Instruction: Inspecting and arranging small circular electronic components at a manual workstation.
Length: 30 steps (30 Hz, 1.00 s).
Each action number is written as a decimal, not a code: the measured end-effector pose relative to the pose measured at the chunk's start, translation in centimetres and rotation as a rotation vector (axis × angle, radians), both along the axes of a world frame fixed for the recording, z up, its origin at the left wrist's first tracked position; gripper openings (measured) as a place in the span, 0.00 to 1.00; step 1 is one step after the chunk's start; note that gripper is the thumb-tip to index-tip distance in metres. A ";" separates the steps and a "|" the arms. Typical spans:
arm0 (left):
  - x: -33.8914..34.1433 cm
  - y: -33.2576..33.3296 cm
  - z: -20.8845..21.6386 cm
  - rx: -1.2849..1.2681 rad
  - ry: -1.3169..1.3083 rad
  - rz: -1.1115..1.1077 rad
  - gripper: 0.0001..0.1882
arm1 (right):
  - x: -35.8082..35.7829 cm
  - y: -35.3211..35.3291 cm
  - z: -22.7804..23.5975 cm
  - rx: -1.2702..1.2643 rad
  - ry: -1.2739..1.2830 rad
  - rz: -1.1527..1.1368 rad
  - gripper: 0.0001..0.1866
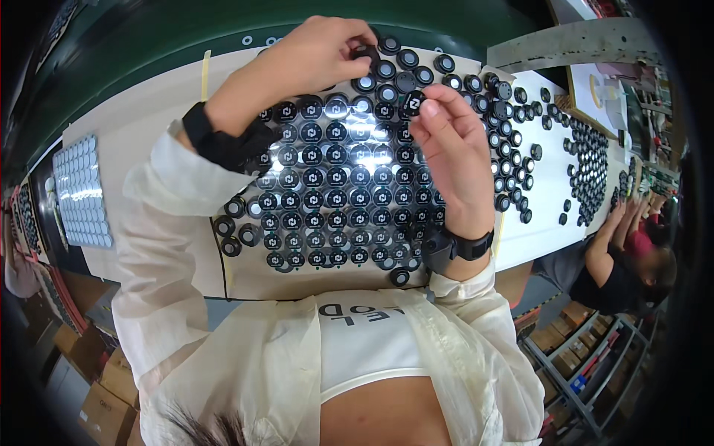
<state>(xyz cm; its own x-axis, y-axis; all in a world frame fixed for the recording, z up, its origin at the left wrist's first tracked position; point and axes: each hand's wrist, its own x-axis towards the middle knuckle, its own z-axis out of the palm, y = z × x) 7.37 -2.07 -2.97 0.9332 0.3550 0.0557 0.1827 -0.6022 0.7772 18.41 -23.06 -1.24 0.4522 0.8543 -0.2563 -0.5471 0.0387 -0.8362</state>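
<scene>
My left hand [318, 53] reaches to the far side of the table, its thumb and fingers closed round a black round cap [364, 53] among other loose ones. Near the middle, my right hand [455, 152] pinches a small black disc [414, 102] with a white mark, raised and turned face-on. Below both hands lie neat rows of black round pieces [336, 177] with the same white mark, under glossy glare. Loose black caps with grey centres [407, 59] crowd the far edge beside my left fingers. My right wrist and palm hide part of the rows.
More loose caps spread right over a white surface [547, 230], with a dense group [589, 175] farther along. At left lies a sheet of pale round pieces [82, 191]. A grey bar [561, 46] stands at the far right. A co-worker [621, 260] sits at the right.
</scene>
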 end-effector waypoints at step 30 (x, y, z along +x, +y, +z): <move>-7.8 -8.0 2.6 -0.710 -0.148 0.216 0.23 | -2.4 0.0 -0.8 -0.032 -0.249 0.207 0.12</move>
